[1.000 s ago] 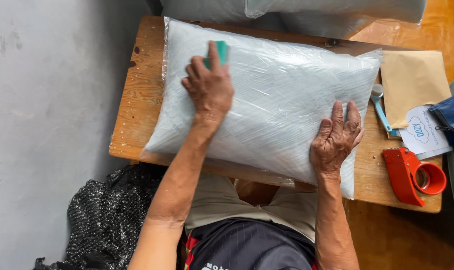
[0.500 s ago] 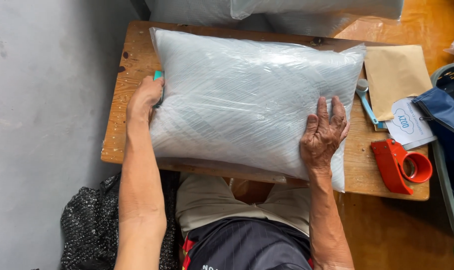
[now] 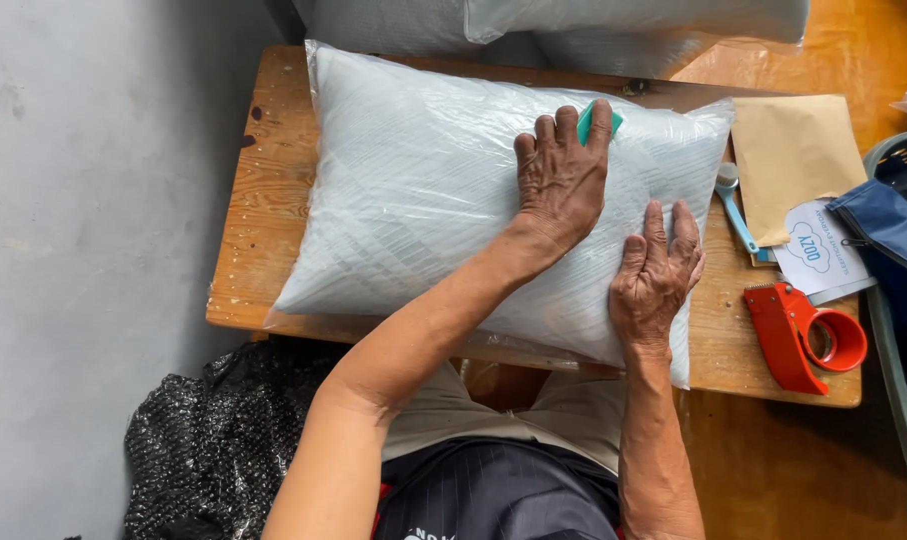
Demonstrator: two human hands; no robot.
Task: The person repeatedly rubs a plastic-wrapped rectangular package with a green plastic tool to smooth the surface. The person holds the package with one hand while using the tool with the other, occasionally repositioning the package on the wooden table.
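right hand (image 3: 658, 275) is nearest, flat on the pillow's (image 3: 423, 200) near right end, fingers spread, gripping nothing. left hand (image 3: 561, 175) crosses over and presses further up, fingers pinning a small green card (image 3: 605, 118) against the plastic wrap. the bagged pillow lies across the wooden table (image 3: 263, 190), covering most of it. off to the right sit a red tape dispenser (image 3: 803, 335) and, further back, a brown envelope (image 3: 793, 155).
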